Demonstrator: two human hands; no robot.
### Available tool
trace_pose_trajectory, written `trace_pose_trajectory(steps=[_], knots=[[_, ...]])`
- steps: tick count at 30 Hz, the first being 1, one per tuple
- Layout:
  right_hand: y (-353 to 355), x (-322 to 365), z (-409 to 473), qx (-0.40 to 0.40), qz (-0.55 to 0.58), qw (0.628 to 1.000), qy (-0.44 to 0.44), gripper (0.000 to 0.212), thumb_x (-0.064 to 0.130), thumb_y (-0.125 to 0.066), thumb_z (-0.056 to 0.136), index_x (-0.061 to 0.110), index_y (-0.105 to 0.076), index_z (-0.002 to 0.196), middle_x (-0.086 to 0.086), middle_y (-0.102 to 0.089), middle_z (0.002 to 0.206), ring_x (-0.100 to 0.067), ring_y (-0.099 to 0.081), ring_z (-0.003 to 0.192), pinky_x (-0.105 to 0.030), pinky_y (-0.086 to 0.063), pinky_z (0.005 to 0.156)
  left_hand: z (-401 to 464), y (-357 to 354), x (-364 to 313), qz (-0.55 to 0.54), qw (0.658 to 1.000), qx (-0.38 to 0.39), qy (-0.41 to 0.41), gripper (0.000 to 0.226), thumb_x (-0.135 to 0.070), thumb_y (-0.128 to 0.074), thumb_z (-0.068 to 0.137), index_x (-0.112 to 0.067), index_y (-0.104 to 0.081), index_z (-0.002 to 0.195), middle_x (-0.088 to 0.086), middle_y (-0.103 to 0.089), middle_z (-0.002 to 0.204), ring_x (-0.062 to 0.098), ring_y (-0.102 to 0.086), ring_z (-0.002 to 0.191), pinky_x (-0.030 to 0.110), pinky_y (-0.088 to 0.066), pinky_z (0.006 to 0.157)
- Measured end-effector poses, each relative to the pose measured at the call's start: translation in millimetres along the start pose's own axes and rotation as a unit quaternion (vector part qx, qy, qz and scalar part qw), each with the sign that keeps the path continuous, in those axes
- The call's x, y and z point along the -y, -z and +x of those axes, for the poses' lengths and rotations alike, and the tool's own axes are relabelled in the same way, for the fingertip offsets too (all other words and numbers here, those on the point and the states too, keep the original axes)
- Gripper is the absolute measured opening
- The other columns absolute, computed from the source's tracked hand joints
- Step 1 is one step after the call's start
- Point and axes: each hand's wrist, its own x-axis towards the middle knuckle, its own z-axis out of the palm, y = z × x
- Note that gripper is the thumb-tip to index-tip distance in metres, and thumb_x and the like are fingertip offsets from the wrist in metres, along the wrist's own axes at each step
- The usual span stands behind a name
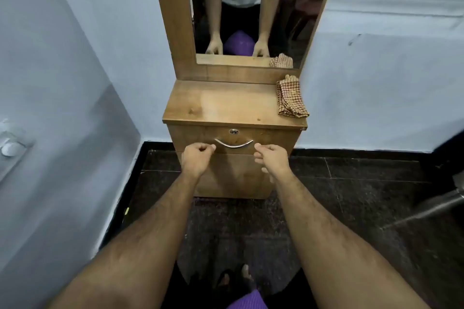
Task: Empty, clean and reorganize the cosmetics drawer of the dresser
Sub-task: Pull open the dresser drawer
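Note:
A small wooden dresser (226, 105) stands against the wall under a tall mirror (241, 7). Its top drawer (271, 137) is closed, with a curved metal handle (233, 144) and a round lock above it. My left hand (197, 158) hovers just left of the handle, fingers curled into a loose fist, holding nothing. My right hand (272, 159) hovers just right of the handle, fingers loosely bent, thumb and forefinger near each other, also empty. Neither hand touches the handle. A folded red-checked cloth (291, 98) lies on the dresser top at the right edge.
White walls flank the dresser, and the left wall comes close. The floor (351, 183) is dark polished stone. A metal chair leg (439, 204) sticks in at the right. The mirror reflects the person's arms and a purple object.

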Motion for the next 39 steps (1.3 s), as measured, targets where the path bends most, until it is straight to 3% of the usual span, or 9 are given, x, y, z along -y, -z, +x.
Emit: trace_pose_trajectory(steps=[6, 13, 19, 22, 27, 30, 32, 35, 39], knots=[[-28, -3, 37, 0.042, 0.067, 0.993, -0.09, 0.034, 0.038, -0.065, 0.094, 0.013, -0.063, 0.117, -0.002, -0.072, 0.098, -0.013, -0.067, 0.081, -0.033, -0.043, 0.073, 26, -32, -5, -0.197, 0.976, 0.022, 0.091, 0.013, -0.018, -0.062, 0.097, -0.006, -0.065, 0.09, 0.008, -0.068, 0.089, 0.011, -0.063, 0.072, 0.006, -0.041, 0.04], [-45, -6, 52, 0.046, 0.087, 0.991, -0.096, 0.026, 0.027, -0.059, 0.099, 0.013, -0.059, 0.12, 0.002, -0.068, 0.079, -0.01, -0.063, 0.065, -0.032, -0.039, 0.072, 41, -45, -1, -0.218, 0.969, 0.015, 0.118, 0.022, -0.016, -0.062, 0.096, -0.014, -0.06, 0.074, 0.002, -0.066, 0.075, 0.001, -0.06, 0.045, 0.007, -0.038, 0.036], [-47, -8, 50, 0.026, 0.072, 0.992, -0.097, 0.006, 0.023, -0.056, 0.1, 0.021, -0.053, 0.096, 0.002, -0.065, 0.075, -0.01, -0.06, 0.058, -0.026, -0.03, 0.055, 45, -44, 4, -0.204, 0.974, 0.018, 0.097, 0.022, -0.006, -0.065, 0.093, -0.006, -0.063, 0.071, -0.005, -0.065, 0.049, 0.015, -0.063, 0.06, 0.035, -0.057, 0.078], [-46, -9, 38, 0.018, 0.066, 0.993, -0.096, 0.015, 0.022, -0.055, 0.101, 0.023, -0.048, 0.087, 0.001, -0.063, 0.077, -0.01, -0.058, 0.058, -0.024, -0.032, 0.054, 40, -42, 8, -0.189, 0.977, 0.019, 0.094, 0.022, -0.007, -0.066, 0.092, -0.006, -0.064, 0.071, -0.004, -0.065, 0.049, 0.017, -0.062, 0.063, 0.035, -0.057, 0.079], [-41, -18, 14, 0.005, 0.051, 0.995, -0.082, 0.01, 0.017, -0.054, 0.101, 0.012, -0.051, 0.11, -0.009, -0.065, 0.093, -0.012, -0.058, 0.064, -0.011, -0.033, 0.032, 21, -31, 24, -0.115, 0.989, 0.035, 0.086, 0.029, -0.021, -0.069, 0.091, -0.014, -0.071, 0.062, 0.0, -0.071, 0.062, 0.021, -0.07, 0.072, 0.045, -0.058, 0.087], [-35, -23, -1, 0.013, 0.0, 0.998, -0.065, 0.015, 0.022, -0.057, 0.1, 0.009, -0.056, 0.108, -0.01, -0.068, 0.089, -0.016, -0.06, 0.063, -0.012, -0.038, 0.035, -2, -17, 21, 0.105, 0.994, 0.023, 0.02, 0.032, -0.045, -0.067, 0.088, -0.02, -0.074, 0.069, -0.003, -0.074, 0.072, 0.02, -0.071, 0.076, 0.035, -0.057, 0.077], [-25, -26, -8, 0.014, -0.116, 0.993, -0.024, 0.021, 0.03, -0.061, 0.096, 0.012, -0.064, 0.088, -0.005, -0.071, 0.078, -0.021, -0.065, 0.066, -0.022, -0.053, 0.056, -23, -6, 13, 0.256, 0.964, -0.023, -0.061, 0.033, -0.051, -0.061, 0.09, -0.022, -0.072, 0.078, -0.003, -0.072, 0.076, 0.02, -0.067, 0.076, 0.03, -0.051, 0.067], [-7, -18, -27, -0.063, -0.347, 0.928, 0.123, 0.038, 0.041, -0.059, 0.093, 0.017, -0.06, 0.063, 0.0, -0.07, 0.072, -0.025, -0.067, 0.075, -0.03, -0.048, 0.064, -51, 14, -3, 0.308, 0.911, -0.104, -0.254, 0.026, -0.045, -0.058, 0.094, -0.024, -0.069, 0.084, -0.006, -0.069, 0.079, 0.015, -0.062, 0.075, 0.032, -0.048, 0.07], [6, 13, -57, -0.186, -0.354, 0.831, 0.388, 0.027, 0.036, -0.059, 0.094, 0.019, -0.067, 0.075, 0.003, -0.066, 0.076, -0.018, -0.061, 0.073, -0.036, -0.049, 0.068, -51, 31, -18, 0.338, 0.839, -0.122, -0.409, 0.025, -0.035, -0.06, 0.094, -0.015, -0.072, 0.103, 0.001, -0.068, 0.103, 0.022, -0.059, 0.099, 0.04, -0.049, 0.087]])
